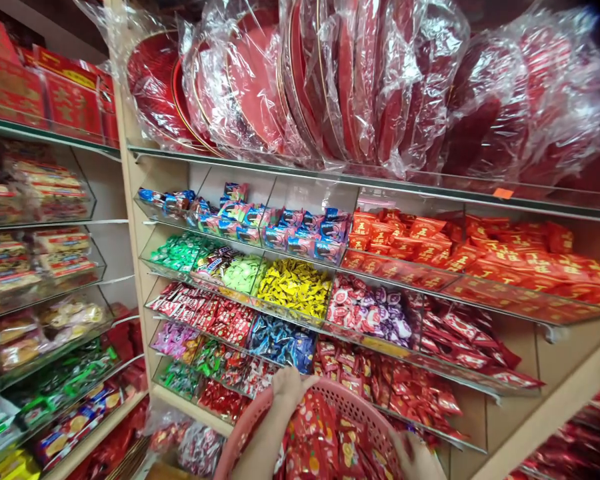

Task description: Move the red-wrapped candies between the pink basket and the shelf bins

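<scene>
A pink plastic basket [343,393] with a perforated wall is at the bottom middle, tilted towards me. Red candy packets [313,433] with fruit pictures fill it. My left forearm crosses over the basket, and my left hand [287,385] is closed on its far rim, the fingertips hidden behind. On the right side of the basket, my right hand [413,453] grips the rim; it is slightly blurred and partly cut off by the lower edge. Just beyond the basket, small red-wrapped sweets [347,363] lie in a shelf compartment.
Clear-fronted tiers hold yellow sweets [295,290], dark blue sweets [283,340], purple-and-white sweets [385,317] and orange-red packets [420,240]. Plastic-wrapped red round trays [260,80] stand on the glass shelf [370,177] above. Packaged biscuits [55,193] line the left shelves. A wooden upright [130,180] divides the units.
</scene>
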Available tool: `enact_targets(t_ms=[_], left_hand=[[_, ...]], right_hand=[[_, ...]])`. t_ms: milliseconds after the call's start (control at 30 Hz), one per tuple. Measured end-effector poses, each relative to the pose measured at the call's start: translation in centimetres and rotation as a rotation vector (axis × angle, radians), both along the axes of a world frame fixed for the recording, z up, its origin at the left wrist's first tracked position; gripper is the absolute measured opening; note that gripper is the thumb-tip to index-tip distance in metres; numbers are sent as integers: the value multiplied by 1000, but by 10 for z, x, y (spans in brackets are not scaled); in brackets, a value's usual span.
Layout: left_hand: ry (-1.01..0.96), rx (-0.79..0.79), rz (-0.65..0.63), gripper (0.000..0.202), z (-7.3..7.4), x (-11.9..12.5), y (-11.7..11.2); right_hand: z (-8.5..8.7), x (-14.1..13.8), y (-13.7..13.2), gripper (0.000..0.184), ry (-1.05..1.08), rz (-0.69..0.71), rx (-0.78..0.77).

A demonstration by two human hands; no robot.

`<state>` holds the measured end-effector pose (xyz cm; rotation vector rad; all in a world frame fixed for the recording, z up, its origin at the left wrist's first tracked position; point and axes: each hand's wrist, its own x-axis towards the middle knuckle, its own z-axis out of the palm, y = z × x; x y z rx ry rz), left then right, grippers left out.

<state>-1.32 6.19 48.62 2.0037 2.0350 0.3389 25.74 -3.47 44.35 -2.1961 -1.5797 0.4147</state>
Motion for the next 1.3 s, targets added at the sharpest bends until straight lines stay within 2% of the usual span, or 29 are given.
enact_targets(t_ms=[133,300,467,633,767,1033,1300], left_hand=[[19,22,-18,77,-2,-6,13],[59,7,-68,77,-7,-15,20],[64,-9,-109,77,-9,-16,22],[59,5,-145,76,-11,-17,20],[60,-18,-134,76,-9,-26,17],[51,-40,-140,79,-6,-45,21],[64,-72,-139,81,-2,-50,29]], right_hand=[[2,-12,6,33,-30,-40,30],[-1,-29,0,31,-37,-140,68],[-1,-34,-8,36,-52,-126,40],[-3,-39,-16,34,-99,-171,14],[3,-51,-19,33,-87,-154,3],[12,-66,-12,33,-114,-158,44],[7,-72,-3,32,-107,-169,52]])
